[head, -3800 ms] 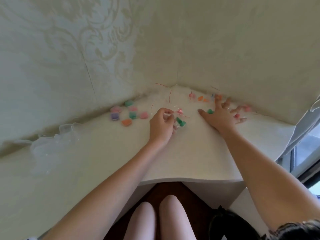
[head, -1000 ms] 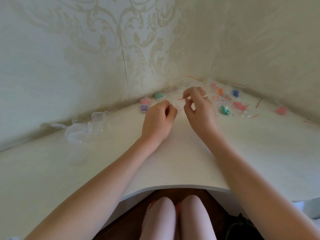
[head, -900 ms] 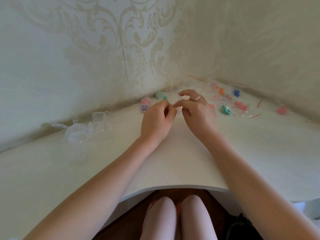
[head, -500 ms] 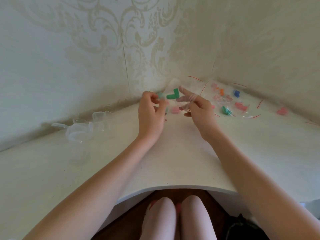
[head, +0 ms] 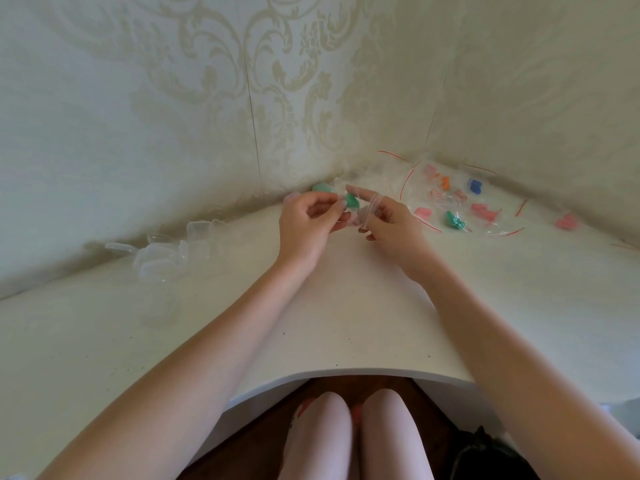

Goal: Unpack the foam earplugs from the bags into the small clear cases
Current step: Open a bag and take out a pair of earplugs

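My left hand (head: 308, 223) and my right hand (head: 388, 220) meet above the white desk near the wall corner. Between their fingertips hang green foam earplugs (head: 351, 201); my left fingers pinch them. My right hand holds a small clear bag (head: 367, 214), with its forefinger stretched out inside the film. Several more bags with pink, orange, blue and green earplugs (head: 454, 220) lie to the right. Empty small clear cases (head: 162, 258) are heaped at the left by the wall. A filled green case (head: 322, 187) sits behind my left hand.
The white desk (head: 346, 323) fills a corner between two patterned walls. Its curved front edge runs above my knees. Red-striped bag tops (head: 391, 154) lie scattered in the corner. A lone pink earplug bag (head: 567, 221) lies at the far right.
Both hands have lifted off the desk. The green earplugs have come out of the bag's mouth into my left fingers, and the hands have drawn closer together.
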The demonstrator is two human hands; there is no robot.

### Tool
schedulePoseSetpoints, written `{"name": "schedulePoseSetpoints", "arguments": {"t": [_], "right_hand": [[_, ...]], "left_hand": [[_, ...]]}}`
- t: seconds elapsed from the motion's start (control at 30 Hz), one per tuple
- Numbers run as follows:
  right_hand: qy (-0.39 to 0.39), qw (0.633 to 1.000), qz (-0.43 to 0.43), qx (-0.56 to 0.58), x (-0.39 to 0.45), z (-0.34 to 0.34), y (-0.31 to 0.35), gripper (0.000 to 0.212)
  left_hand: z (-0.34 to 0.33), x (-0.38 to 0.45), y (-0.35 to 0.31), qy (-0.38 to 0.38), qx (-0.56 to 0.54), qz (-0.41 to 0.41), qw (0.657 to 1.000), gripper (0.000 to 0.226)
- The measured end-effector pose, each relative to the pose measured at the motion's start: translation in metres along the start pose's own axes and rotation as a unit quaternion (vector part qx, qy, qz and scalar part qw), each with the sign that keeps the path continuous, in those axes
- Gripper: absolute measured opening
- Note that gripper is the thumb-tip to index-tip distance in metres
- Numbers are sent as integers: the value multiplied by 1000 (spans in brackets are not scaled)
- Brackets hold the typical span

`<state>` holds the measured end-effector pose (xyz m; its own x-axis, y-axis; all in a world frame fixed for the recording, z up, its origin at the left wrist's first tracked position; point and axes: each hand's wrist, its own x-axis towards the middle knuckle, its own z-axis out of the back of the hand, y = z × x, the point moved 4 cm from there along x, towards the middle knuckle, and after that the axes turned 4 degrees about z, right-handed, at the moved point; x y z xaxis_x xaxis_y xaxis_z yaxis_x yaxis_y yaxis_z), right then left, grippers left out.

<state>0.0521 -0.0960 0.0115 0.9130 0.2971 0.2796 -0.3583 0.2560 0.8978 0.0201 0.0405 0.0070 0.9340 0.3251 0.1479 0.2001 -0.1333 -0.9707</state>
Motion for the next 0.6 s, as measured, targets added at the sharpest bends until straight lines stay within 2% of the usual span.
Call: {"name": "schedulePoseSetpoints", "arguments": {"t": [0.13,0.27,0.37,0.6], "right_hand": [[19,1000,2,11,0,-3,-1,27],[-8,1000,8,-14,0,-1,-3,11],[-24,999,15,-28,0,1,-1,9],[12,993,-37,114,-1,0,3,5]], "left_hand": [[2,2,1,-5,42,-12,999,12],[2,3,0,15,91,-27,995,19],[1,3,0,21,130,-48,990,19],[4,6,0,-7,134,-49,990,16]]}}
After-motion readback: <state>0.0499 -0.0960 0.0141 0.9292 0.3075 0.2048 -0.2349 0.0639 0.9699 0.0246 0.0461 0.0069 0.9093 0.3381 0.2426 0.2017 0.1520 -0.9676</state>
